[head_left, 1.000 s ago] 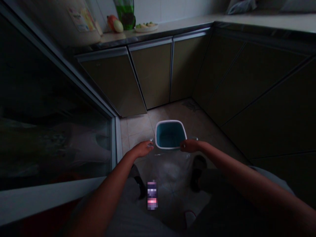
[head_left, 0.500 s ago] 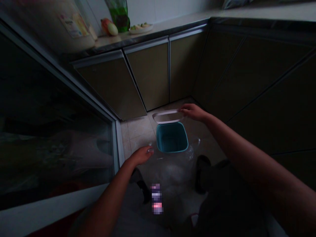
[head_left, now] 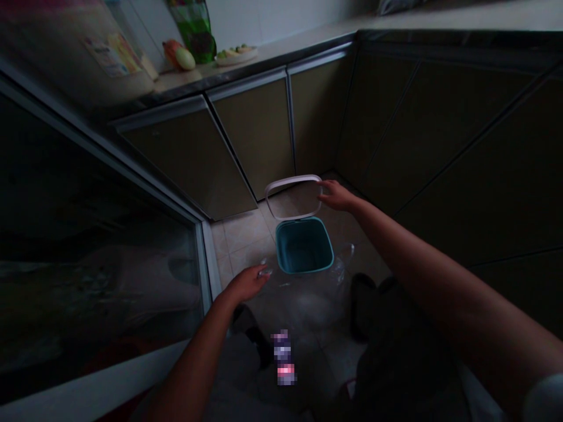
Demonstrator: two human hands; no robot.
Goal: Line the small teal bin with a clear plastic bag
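Observation:
A teal trash bin (head_left: 304, 268) stands on the floor in front of me with its mouth facing up. Its white ring frame (head_left: 294, 180) is tilted up at the bin's far edge. The fingers of my right hand (head_left: 338, 195) are around the ring's upper right corner. Left of the bin, my left hand (head_left: 248, 282) pinches a thin clear plastic bag (head_left: 303, 299). The bag spreads in front of the bin and up its right side; its edges are hard to make out in the dim light.
Cabinet doors (head_left: 253, 132) and a counter (head_left: 281, 50) border the floor. An onion (head_left: 185, 58), a green bottle (head_left: 196, 35) and a plate of food (head_left: 236, 56) sit on the counter. A glass door (head_left: 145, 234) is at left. My shoes (head_left: 363, 305) flank the bag.
My right hand has swung the white ring further up, so its opening now faces me more. The left hand has stayed beside the bin with the bag. The view has shifted slightly.

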